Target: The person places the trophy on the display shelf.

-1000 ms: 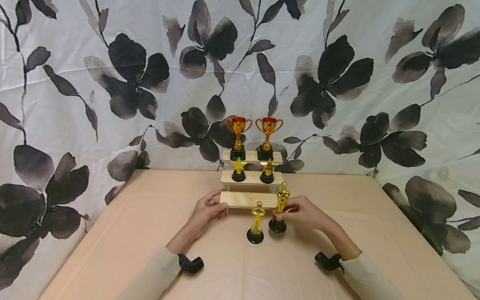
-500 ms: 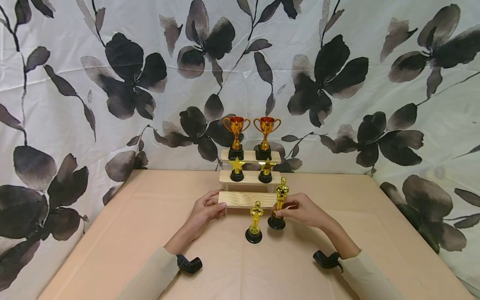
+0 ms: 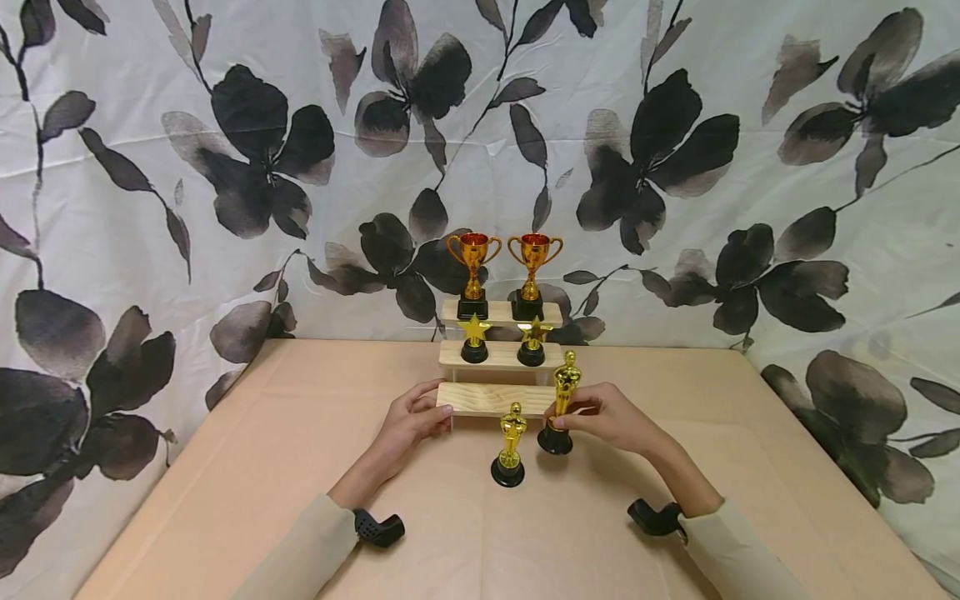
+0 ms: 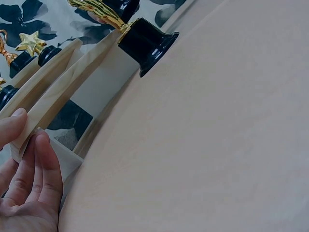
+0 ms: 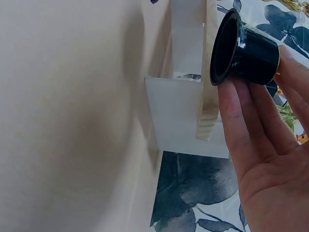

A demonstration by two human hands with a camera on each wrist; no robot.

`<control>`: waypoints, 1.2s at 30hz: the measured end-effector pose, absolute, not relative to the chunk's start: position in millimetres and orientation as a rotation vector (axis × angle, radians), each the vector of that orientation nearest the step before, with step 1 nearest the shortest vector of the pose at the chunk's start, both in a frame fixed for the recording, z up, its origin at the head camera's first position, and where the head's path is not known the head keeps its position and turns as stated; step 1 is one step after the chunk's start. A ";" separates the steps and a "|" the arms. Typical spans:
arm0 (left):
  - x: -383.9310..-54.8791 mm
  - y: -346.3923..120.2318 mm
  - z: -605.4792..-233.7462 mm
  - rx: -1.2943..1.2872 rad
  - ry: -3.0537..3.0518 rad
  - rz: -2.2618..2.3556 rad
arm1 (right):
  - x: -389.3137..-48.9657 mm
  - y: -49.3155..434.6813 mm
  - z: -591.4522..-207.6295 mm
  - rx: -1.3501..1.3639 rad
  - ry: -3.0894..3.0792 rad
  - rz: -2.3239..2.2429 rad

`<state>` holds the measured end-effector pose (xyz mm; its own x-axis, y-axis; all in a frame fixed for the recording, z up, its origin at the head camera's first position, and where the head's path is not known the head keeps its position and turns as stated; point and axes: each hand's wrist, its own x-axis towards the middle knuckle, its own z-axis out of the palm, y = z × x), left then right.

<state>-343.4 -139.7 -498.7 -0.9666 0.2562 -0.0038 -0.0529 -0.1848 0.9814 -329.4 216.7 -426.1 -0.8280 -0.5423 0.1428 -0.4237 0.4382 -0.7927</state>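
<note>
My left hand (image 3: 408, 419) grips the left end of the lowest wooden step of a tiered display stand (image 3: 487, 400). In the left wrist view its thumb lies over the board (image 4: 67, 89) with fingers below. My right hand (image 3: 613, 417) pinches a gold figure trophy (image 3: 566, 382) low on its body, just in front of the step's right end. The trophy's black base (image 5: 253, 53) hangs off the table, its hollow underside showing in the right wrist view. A matching gold figure trophy (image 3: 512, 433) stands upright on the table before the stand.
Two star trophies (image 3: 474, 332) stand on the middle step. Two cup trophies (image 3: 473, 254) with black bases occupy the top step. A floral cloth (image 3: 300, 208) hangs behind the peach-coloured table (image 3: 480, 542).
The trophy in my right hand has risen slightly toward the lowest step. My left hand keeps its grip on the step, and the standing trophies stay in place.
</note>
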 end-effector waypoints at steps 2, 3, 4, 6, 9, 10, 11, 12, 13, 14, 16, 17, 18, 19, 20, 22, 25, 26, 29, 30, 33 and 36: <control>-344.2 -139.6 -498.6 0.235 1.863 2.258 | -329.9 217.0 -425.0 -0.875 2.548 -1.353; -344.3 -139.6 -498.5 0.232 1.862 2.256 | -330.3 217.2 -424.5 -0.874 2.549 -1.355; -344.4 -139.7 -498.2 0.229 1.864 2.254 | -330.5 217.2 -423.9 -0.877 2.548 -1.358; -344.2 -140.1 -497.9 0.224 1.867 2.251 | -331.5 217.1 -422.9 -0.876 2.548 -1.358; -343.8 -139.7 -497.4 0.219 1.869 2.253 | -332.7 217.2 -421.2 -0.870 2.557 -1.360; -343.8 -139.6 -497.3 0.217 1.871 2.252 | -333.1 217.1 -420.5 -0.870 2.562 -1.361; -343.8 -139.5 -497.2 0.216 1.872 2.253 | -333.6 217.1 -419.9 -0.871 2.565 -1.364; -344.0 -139.3 -497.1 0.215 1.874 2.253 | -334.1 217.1 -419.2 -0.874 2.567 -1.365; -344.2 -139.0 -496.9 0.213 1.875 2.255 | -334.9 217.0 -418.8 -0.880 2.568 -1.367; -344.3 -138.8 -496.7 0.211 1.879 2.256 | -335.7 217.2 -418.5 -0.889 2.566 -1.366; -344.8 -138.2 -496.6 0.209 1.885 2.255 | -337.2 217.6 -418.0 -0.900 2.561 -1.370; -345.1 -137.9 -496.5 0.208 1.886 2.256 | -337.8 217.8 -417.6 -0.907 2.556 -1.373; -345.4 -137.6 -496.4 0.207 1.887 2.256 | -338.3 218.1 -417.3 -0.911 2.553 -1.374; -345.7 -137.3 -496.4 0.206 1.887 2.257 | -338.8 218.3 -416.9 -0.916 2.549 -1.376; -346.0 -137.1 -496.4 0.205 1.888 2.257 | -339.2 218.6 -416.3 -0.917 2.546 -1.379; -346.3 -137.0 -496.8 0.203 1.885 2.260 | -339.6 218.7 -414.9 -0.914 2.545 -1.381; -346.1 -137.4 -497.2 0.205 1.880 2.265 | -340.6 218.7 -412.7 -0.905 2.561 -1.376; -346.0 -137.6 -497.3 0.207 1.878 2.266 | -341.1 218.9 -412.0 -0.899 2.568 -1.377; -345.6 -137.7 -497.3 0.216 1.875 2.266 | -342.5 219.5 -409.9 -0.903 2.584 -1.375; -345.7 -137.7 -497.5 0.219 1.877 2.264 | -342.6 219.5 -409.0 -0.899 2.585 -1.378; -345.7 -137.5 -497.4 0.220 1.878 2.262 | -343.4 219.6 -407.3 -0.916 2.570 -1.395; -346.3 -137.1 -497.6 0.217 1.875 2.264 | -344.6 219.4 -405.7 -0.919 2.559 -1.418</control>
